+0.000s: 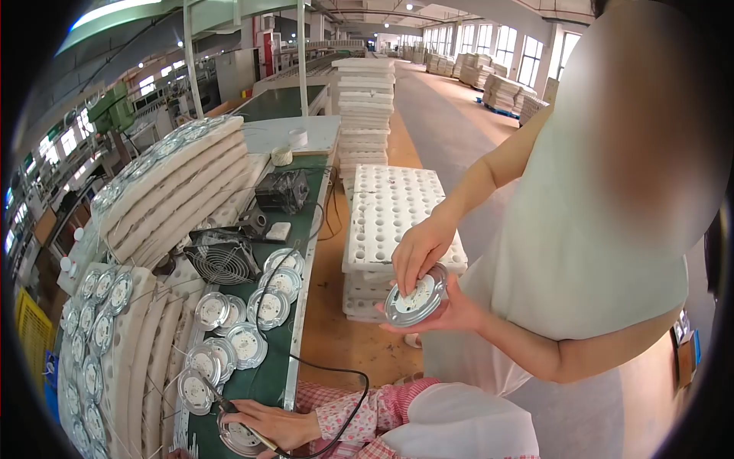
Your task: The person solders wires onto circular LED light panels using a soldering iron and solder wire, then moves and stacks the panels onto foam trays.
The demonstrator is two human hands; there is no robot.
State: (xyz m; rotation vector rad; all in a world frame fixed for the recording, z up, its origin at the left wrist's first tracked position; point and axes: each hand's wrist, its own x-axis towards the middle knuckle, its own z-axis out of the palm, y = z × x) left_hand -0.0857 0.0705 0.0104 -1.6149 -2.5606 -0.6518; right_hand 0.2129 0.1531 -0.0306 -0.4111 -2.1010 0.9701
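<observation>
My right hand (279,425) reaches in from the right at the bottom, in a flowered cuff, over a round clear-rimmed disc (239,437) on the green bench top. Its fingers are bent around a thin pen-like tool (264,441) with a black cable. A small sliver of skin at the bottom edge, left of the disc, may be my left hand (180,454); its fingers are hidden. Several similar discs (247,345) with white centres lie overlapping just beyond my right hand.
A co-worker (581,252) stands at the right, holding another disc (417,298) in both hands. White foam trays (397,206) are stacked beside the bench. Disc-filled trays (180,191) line its left side. A black fan (223,258) and loose cable (365,382) are nearby.
</observation>
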